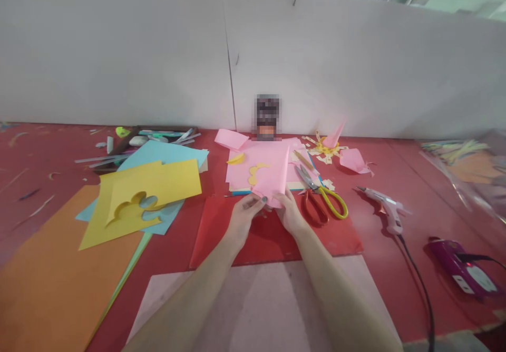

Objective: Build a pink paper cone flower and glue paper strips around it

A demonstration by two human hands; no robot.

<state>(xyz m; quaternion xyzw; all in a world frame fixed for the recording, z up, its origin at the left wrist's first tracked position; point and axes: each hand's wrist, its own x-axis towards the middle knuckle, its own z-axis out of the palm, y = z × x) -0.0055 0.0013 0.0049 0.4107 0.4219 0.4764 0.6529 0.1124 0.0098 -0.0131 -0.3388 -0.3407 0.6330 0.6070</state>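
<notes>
Both of your hands are closed on one thing: the left hand (243, 216) and the right hand (290, 214) pinch the near end of a folded sheet of pink paper (274, 181), which lies straight ahead of you and points away from your body. Its long axis runs from your fingers toward the white upright panel (166, 67), leaning slightly to the right at the far end, and a raised, curved edge follows its right side. Your right hand is the nearer one to that raised edge, gripping just below it; your left hand holds the opposite near corner, its thumb on top, with some fingers hidden underneath. Past your fingertips, the sheet overlaps a flat stack of pink paper sheets (234, 170); you cannot tell from this angle whether its far end touches the stack or stands clear of it. On that stack, just left of the held sheet, lies a scalloped strip of yellow paper (253, 175), closer to your left hand's side. To the right, near your right hand, rests a pair of metal scissors with one red and one yellow handle (314, 184), blades angled away and to the left, handles toward you. Your wrists are over a flat, bright red rectangular panel (328, 244) on the red desk (379, 283), with a white glue gun (389, 209) well apart on the right.
</notes>
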